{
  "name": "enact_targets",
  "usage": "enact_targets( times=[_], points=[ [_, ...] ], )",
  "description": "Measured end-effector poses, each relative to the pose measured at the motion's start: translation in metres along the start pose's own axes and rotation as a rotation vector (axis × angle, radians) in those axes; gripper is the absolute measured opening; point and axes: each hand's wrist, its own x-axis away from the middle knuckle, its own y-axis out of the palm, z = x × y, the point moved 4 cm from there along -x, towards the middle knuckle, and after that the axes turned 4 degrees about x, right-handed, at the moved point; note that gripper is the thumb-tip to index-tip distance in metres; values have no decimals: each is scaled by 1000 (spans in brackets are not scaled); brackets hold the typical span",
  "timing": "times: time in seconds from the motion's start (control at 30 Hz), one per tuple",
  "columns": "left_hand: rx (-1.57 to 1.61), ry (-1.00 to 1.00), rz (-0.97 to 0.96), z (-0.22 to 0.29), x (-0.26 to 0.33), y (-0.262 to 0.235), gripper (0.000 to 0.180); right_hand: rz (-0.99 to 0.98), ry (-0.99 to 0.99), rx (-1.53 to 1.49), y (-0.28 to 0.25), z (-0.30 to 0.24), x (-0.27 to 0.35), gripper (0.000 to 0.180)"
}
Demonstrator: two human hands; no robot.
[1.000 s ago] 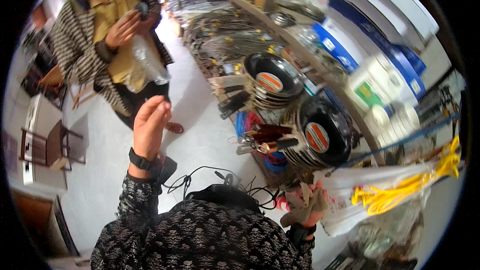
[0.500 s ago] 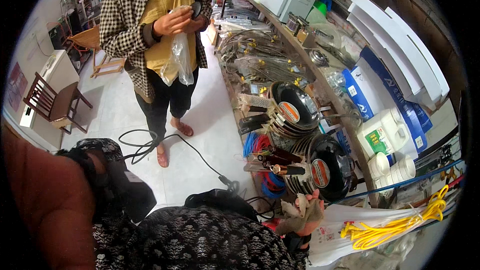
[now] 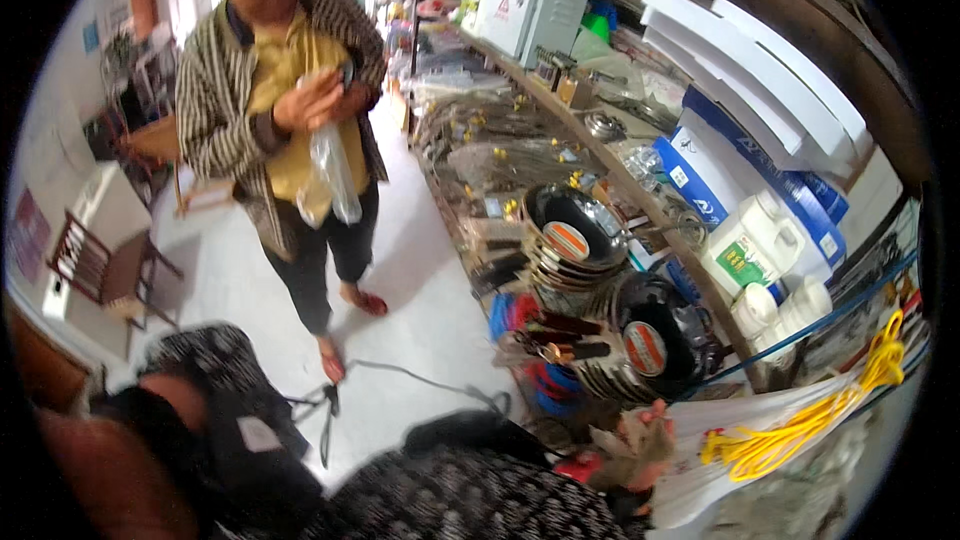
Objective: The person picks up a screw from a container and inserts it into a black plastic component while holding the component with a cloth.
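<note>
Right hand on a crumpled wrapper at the foot of a hardware shop shelf.

The right hand (image 3: 640,445) sits low by the shelf (image 3: 600,155), its grip pinching a crumpled brownish wrapper (image 3: 612,440), perhaps paper or thin plastic, just above a white sack (image 3: 745,430) with a bundle of yellow cord (image 3: 800,430) lying on it. The wrapper looks light, soft and easily torn, so I judge it best held by a gathered fold rather than a loose edge. The left hand is not clearly shown; a blurred forearm (image 3: 95,475) fills the lower left corner, and I cannot tell how its grip stands. Stacked black frying pans (image 3: 575,230) and a second stack (image 3: 660,335) lean near the right hand. Another person (image 3: 290,110) stands well apart, holding a clear plastic bag (image 3: 335,180).
</note>
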Motion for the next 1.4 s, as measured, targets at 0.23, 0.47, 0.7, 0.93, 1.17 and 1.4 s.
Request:
enact_targets(
  times=[0.23, 0.47, 0.7, 0.93, 1.17, 1.4],
  points=[
    [6, 4, 48, 3, 4, 9, 27, 113, -202, 223, -2, -19, 25, 46],
    [33, -29, 41, 22, 8, 24, 33, 88, -278, 707, -38, -48, 87, 43],
    [76, -122, 151, 33, 37, 24, 39, 240, -242, 162, -11, -24, 95, 44],
    [42, -644, 268, 36, 117, 80, 42, 190, -251, 73, -39, -30, 107, 45],
    [45, -1008, 169, 34, 165, 110, 21, 202, -267, 99, -35, -27, 111, 44],
    [75, -977, 127, 30, 165, 118, 18, 351, -264, 84, -39, -27, 107, 44]
  ],
)
